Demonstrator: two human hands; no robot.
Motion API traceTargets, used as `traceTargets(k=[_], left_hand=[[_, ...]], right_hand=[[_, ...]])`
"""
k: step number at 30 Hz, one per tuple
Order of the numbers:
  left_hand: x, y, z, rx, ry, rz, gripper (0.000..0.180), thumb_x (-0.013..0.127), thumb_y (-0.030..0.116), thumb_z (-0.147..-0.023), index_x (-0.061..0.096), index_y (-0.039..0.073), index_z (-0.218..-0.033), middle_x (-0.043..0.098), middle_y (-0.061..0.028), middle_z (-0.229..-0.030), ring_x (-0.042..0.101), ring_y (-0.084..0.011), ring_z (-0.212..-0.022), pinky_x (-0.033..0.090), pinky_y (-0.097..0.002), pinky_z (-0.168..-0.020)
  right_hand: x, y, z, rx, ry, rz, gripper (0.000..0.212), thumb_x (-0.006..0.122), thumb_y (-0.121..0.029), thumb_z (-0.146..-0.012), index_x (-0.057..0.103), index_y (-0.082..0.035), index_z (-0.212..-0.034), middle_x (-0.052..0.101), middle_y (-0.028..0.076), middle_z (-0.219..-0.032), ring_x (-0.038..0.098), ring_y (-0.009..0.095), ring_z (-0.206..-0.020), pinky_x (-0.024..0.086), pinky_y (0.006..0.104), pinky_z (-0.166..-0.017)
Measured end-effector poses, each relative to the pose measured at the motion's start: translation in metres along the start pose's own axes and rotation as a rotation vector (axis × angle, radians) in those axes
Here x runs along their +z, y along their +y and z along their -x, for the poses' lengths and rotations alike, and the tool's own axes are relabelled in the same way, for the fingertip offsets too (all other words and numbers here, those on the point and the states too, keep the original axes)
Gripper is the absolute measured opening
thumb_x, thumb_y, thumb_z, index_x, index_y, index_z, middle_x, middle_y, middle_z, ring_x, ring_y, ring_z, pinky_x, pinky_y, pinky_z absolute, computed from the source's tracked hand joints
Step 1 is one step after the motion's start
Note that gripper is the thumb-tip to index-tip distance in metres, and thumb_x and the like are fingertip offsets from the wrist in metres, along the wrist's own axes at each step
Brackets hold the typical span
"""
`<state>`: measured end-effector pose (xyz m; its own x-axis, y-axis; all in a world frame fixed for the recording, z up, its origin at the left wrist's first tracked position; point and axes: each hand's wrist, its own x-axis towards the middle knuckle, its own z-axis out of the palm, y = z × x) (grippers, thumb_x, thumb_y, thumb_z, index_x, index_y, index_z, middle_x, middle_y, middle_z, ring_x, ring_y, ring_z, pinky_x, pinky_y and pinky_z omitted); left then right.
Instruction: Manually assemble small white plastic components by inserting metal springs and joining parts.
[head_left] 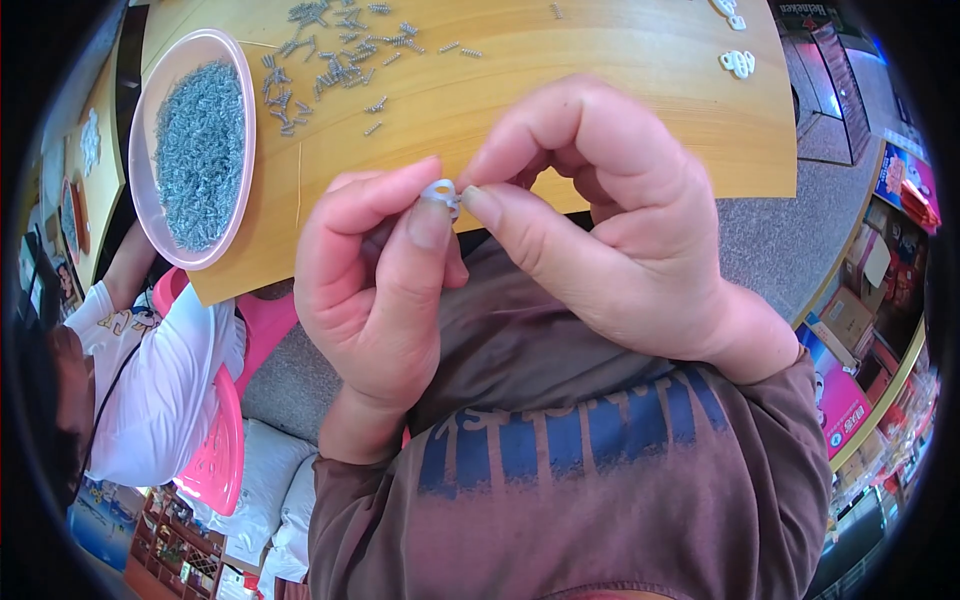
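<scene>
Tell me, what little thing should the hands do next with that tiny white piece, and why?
Probably push the screw in. The left hand pinches a small white plastic piece at its fingertips, and the right hand presses its thumb and finger right against it, seemingly holding something tiny there, though that is hidden. Loose screws lie on the wooden board beside a pink bowl full of them.

At the frame's centre a small white plastic ring piece [440,190], smooth and slightly glossy, is pinched between fingertips. The pale yellow wooden tabletop [560,90] across the top looks smooth, with a soft sheen and fine grain lines. At upper left, a translucent pink plastic bowl [143,130] holds dull grey metal screws [200,150]; more loose metal screws [330,50] glint beside it. The brown long-sleeved cloth shirt [600,480] below is matt.
</scene>
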<state>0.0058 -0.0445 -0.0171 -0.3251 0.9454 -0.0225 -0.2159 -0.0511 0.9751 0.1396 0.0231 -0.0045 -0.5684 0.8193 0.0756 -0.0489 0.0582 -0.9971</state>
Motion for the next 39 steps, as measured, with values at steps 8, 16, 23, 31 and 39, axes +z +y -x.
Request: traceTargets(k=[8,16,23,31,39], left_hand=[[-0.003,-0.002,0.002,0.179,-0.069,-0.244,0.016,0.052,-0.004,-0.081,0.053,-0.002,-0.097,0.049,-0.0051,-0.082,0.047,-0.0048,-0.057,0.038,-0.0152,-0.050],[-0.007,-0.004,-0.002,-0.099,-0.045,0.091,0.016,0.052,-0.002,-0.082,0.053,-0.003,-0.098,0.053,-0.0050,-0.077,0.047,-0.0064,-0.055,0.037,-0.0164,-0.050],[0.001,-0.003,-0.006,-0.135,-0.012,0.225,0.017,0.051,-0.002,-0.081,0.052,-0.004,-0.098,0.054,-0.0053,-0.075,0.046,-0.0073,-0.054,0.037,-0.0174,-0.049],[0.014,-0.005,-0.005,-0.134,0.032,0.172,0.016,0.050,-0.003,-0.081,0.052,-0.003,-0.097,0.051,-0.0047,-0.079,0.044,-0.0065,-0.055,0.036,-0.0170,-0.049],[0.018,-0.007,-0.007,-0.200,0.062,0.153,0.016,0.050,0.000,-0.082,0.050,-0.002,-0.098,0.050,-0.0029,-0.076,0.043,-0.0057,-0.056,0.035,-0.0168,-0.051]], right_hand=[[0.006,-0.001,0.006,0.046,0.042,-0.010,0.015,0.058,0.006,-0.076,0.051,0.001,-0.089,0.052,0.004,-0.083,0.051,0.008,-0.076,0.042,0.0193,-0.069],[0.007,0.005,0.004,0.174,0.028,-0.127,0.016,0.057,0.003,-0.077,0.050,0.002,-0.092,0.053,0.004,-0.084,0.050,0.008,-0.077,0.041,0.0189,-0.070],[0.003,0.011,0.005,0.076,0.043,-0.103,0.023,0.058,0.000,-0.079,0.049,0.002,-0.100,0.053,0.003,-0.084,0.050,0.007,-0.077,0.041,0.0200,-0.071],[-0.009,0.004,0.004,0.152,0.009,-0.045,0.006,0.055,-0.006,-0.082,0.053,0.000,-0.083,0.058,0.004,-0.070,0.054,0.009,-0.064,0.044,0.0223,-0.058],[-0.010,0.010,0.002,0.181,0.054,-0.018,0.010,0.056,-0.009,-0.082,0.054,-0.001,-0.077,0.058,0.007,-0.068,0.056,0.012,-0.062,0.043,0.0245,-0.052]])
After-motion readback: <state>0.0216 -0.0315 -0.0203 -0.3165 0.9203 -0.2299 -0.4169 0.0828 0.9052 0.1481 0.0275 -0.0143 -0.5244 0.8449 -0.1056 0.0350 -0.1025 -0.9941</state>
